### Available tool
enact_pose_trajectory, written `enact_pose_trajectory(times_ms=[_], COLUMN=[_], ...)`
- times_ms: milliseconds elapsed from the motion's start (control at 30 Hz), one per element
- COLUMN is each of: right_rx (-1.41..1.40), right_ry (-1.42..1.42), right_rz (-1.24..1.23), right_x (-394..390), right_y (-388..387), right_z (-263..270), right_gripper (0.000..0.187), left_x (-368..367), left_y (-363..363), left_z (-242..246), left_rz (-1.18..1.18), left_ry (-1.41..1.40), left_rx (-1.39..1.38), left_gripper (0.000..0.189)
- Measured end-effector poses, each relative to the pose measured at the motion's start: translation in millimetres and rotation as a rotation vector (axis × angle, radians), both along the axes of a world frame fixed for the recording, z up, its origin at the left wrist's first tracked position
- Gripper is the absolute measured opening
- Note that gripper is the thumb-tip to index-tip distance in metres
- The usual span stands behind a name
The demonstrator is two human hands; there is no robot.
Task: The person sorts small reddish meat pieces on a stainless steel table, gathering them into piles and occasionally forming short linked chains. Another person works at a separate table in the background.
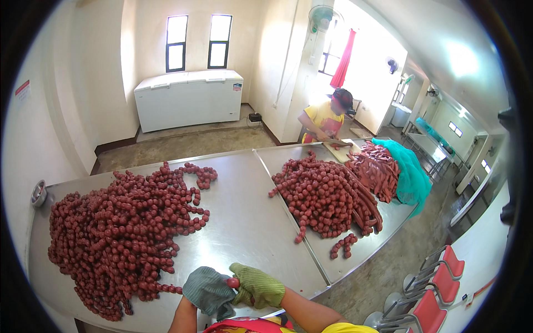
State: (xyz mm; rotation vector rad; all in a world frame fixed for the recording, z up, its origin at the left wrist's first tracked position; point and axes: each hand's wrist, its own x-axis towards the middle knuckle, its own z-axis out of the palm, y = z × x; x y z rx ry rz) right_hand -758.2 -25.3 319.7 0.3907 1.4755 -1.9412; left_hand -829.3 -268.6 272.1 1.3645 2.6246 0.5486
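Note:
My left hand (209, 289), covered by a grey-blue ribbed cloth, grips a string of round red sausages at the table's near edge. Against it, my right hand (259, 286), under a green ribbed cloth, closes on the same string. One round link (232, 283) shows between the two cloths; my fingers are hidden. From my left hand the string (168, 288) runs left into a large heap of linked sausages (120, 233) on the stainless steel table (233, 216).
Further right lie a second heap of linked sausages (320, 195), sliced pieces (374, 170) and a teal net (410, 175). Across the table a person (325, 120) cuts with a knife on a cutting board (347, 152). A metal bowl (38, 194) sits at the far-left corner; red chairs (431, 312) stand right.

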Motion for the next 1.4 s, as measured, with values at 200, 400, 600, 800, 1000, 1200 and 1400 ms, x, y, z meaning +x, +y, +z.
enact_pose_trajectory(times_ms=[200, 400, 600, 800, 1000, 1200, 1400], right_rx=[0.312, 0.927, 1.02, 0.993, 0.903, 0.357, 0.073], right_ry=[0.487, 1.14, 1.291, 1.1, 0.869, 0.484, 0.263], right_rz=[0.174, 0.302, 0.255, 0.284, 0.489, 0.221, -0.033], right_x=[0, -11, -5, -4, 14, 18, 6], right_y=[-28, -4, 25, 29, 16, 5, 4], right_z=[-20, -86, -102, -87, -52, -47, -82], right_gripper=[0.025, 0.022, 0.026, 0.035, 0.052, 0.04, 0.048], left_x=[-9, -11, -11, -11, -2, -3, -5], left_y=[-33, -39, -32, -22, -14, -26, -36], left_z=[-19, -24, -21, -6, 1, -9, -14], left_rz=[0.071, 0.032, -0.001, -0.099, -0.021, -0.016, -0.044], left_ry=[0.02, 0.05, 0.122, 0.216, 0.078, 0.134, 0.262], left_rx=[0.061, -0.005, -0.086, -0.173, -0.057, -0.018, -0.116], left_gripper=[0.038, 0.027, 0.029, 0.019, 0.023, 0.02, 0.013])
